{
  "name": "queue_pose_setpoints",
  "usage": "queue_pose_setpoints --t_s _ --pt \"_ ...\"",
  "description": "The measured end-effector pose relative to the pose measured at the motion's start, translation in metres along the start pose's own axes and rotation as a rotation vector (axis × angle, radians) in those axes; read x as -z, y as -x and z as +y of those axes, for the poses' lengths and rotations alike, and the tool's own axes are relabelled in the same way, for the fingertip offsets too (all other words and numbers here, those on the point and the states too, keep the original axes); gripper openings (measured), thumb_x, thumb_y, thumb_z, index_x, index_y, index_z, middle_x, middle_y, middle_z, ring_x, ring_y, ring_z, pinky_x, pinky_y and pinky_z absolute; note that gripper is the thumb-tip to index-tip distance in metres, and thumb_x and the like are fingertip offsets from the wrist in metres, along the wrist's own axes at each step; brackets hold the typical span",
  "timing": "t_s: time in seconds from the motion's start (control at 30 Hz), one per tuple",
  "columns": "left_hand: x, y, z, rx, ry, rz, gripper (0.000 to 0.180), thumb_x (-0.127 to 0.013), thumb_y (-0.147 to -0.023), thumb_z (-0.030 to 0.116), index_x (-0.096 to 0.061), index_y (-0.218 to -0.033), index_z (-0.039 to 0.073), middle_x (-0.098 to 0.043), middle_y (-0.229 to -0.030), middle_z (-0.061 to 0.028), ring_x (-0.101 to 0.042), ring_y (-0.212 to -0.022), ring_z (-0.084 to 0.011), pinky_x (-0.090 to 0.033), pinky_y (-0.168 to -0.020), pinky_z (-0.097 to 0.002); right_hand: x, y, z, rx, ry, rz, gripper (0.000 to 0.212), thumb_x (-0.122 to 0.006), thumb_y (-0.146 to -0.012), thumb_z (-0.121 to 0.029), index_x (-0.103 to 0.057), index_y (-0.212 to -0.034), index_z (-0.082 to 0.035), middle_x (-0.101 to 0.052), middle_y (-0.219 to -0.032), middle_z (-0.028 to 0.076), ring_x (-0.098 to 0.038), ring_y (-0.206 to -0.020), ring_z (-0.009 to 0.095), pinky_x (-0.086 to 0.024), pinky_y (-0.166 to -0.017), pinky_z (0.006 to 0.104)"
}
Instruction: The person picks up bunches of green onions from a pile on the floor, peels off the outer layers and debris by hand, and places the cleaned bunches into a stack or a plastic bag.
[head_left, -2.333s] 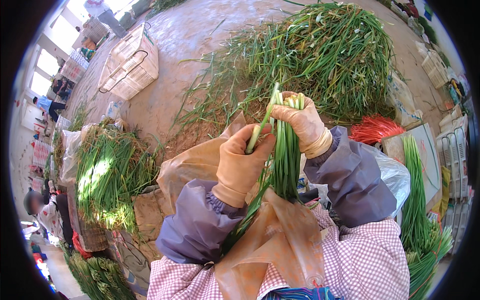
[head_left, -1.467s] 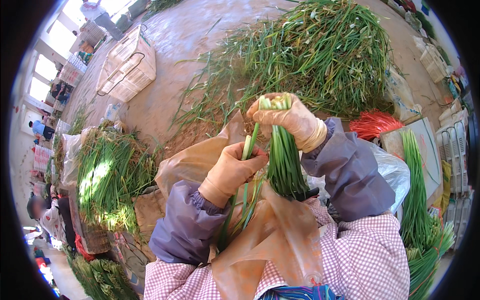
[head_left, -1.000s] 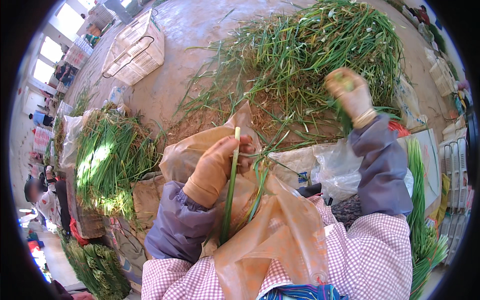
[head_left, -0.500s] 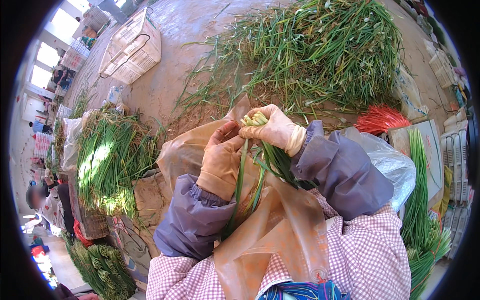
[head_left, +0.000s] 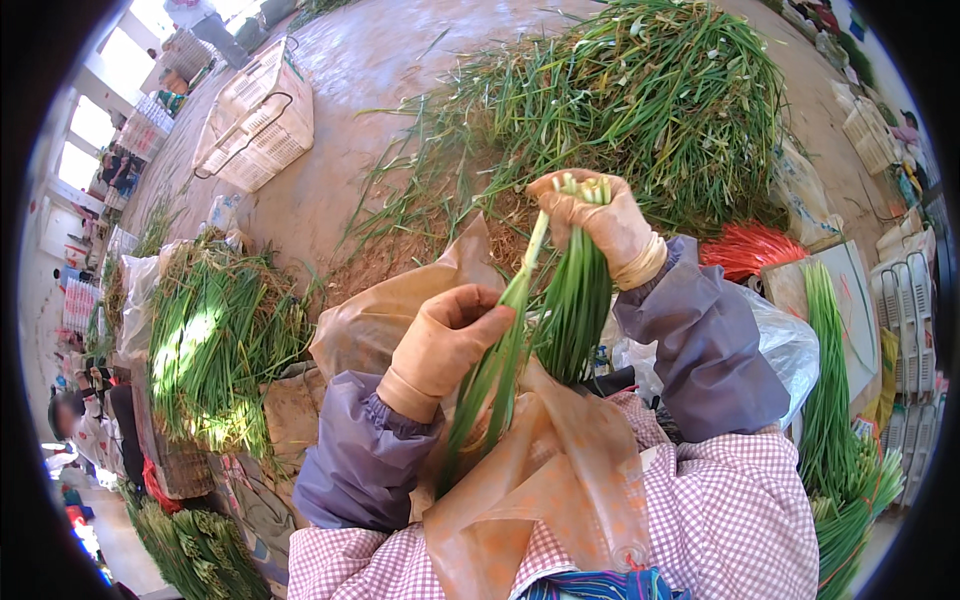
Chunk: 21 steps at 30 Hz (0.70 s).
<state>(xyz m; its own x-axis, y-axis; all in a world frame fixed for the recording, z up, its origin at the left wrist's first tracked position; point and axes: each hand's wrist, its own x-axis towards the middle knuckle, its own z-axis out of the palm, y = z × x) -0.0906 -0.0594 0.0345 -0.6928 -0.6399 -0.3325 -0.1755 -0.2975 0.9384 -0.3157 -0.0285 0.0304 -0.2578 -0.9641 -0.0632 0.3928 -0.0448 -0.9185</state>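
My right hand (head_left: 598, 225), in a pale glove, is wrapped round a bunch of garlic chives (head_left: 574, 305). Their pale cut-looking ends stick up past my fingers and the green leaves hang down. A separate pale-stemmed stalk with long leaves (head_left: 514, 305) slants down to the left from the top of that hand. My left hand (head_left: 450, 343), also gloved, pinches this stalk's leaves between thumb and fingers; its other fingers are curled. A translucent brownish plastic apron (head_left: 530, 470) covers my lap below the leaves.
A large heap of loose green leaves (head_left: 650, 120) lies on the floor ahead. Piled chives (head_left: 215, 340) stand at left, and tied bunches (head_left: 835, 430) at right beside red strings (head_left: 750, 250) and a board (head_left: 835, 310). A white crate (head_left: 255, 120) sits far left. A person (head_left: 90, 420) is at the left edge.
My hands have moved apart: the right rose up and right with the bunch, the left dropped lower along the slanting leaves. A standing person's legs now show at the top left.
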Motion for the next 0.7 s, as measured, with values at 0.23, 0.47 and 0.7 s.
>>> queue_pose_setpoints --t_s 0.23,0.47,0.7 --pt "-0.004 -0.011 0.001 -0.025 0.052 0.085 0.01 -0.067 -0.085 0.011 -0.064 -0.09 0.003 -0.063 -0.078 0.0014 -0.055 -0.067 -0.0045 -0.046 -0.062 -0.0208 0.001 0.027 0.012 -0.135 0.159 -0.138 0.02 -0.074 -0.078 -0.013 -0.066 -0.092 -0.001 -0.06 -0.068 -0.003 -0.053 -0.054 0.006 -0.042 -0.048 0.0212" --pt "-0.007 -0.014 -0.002 -0.056 0.008 0.082 0.009 -0.068 -0.082 0.008 -0.062 -0.089 0.004 -0.063 -0.076 0.001 -0.056 -0.065 -0.0048 -0.045 -0.059 -0.0208 0.015 0.023 0.024 0.027 0.054 0.043 0.012 -0.072 -0.078 -0.005 -0.064 -0.086 -0.002 -0.062 -0.069 0.002 -0.055 -0.053 0.008 -0.045 -0.048 0.025" --pt "-0.007 -0.017 0.001 0.007 0.062 0.091 0.009 -0.069 -0.081 0.006 -0.062 -0.087 0.004 -0.063 -0.076 0.0005 -0.057 -0.067 -0.0053 -0.046 -0.061 -0.0213 0.022 0.032 0.014 -0.06 0.167 0.064 0.012 -0.073 -0.078 -0.009 -0.066 -0.086 -0.003 -0.062 -0.068 0.0 -0.055 -0.052 0.008 -0.044 -0.046 0.0233"
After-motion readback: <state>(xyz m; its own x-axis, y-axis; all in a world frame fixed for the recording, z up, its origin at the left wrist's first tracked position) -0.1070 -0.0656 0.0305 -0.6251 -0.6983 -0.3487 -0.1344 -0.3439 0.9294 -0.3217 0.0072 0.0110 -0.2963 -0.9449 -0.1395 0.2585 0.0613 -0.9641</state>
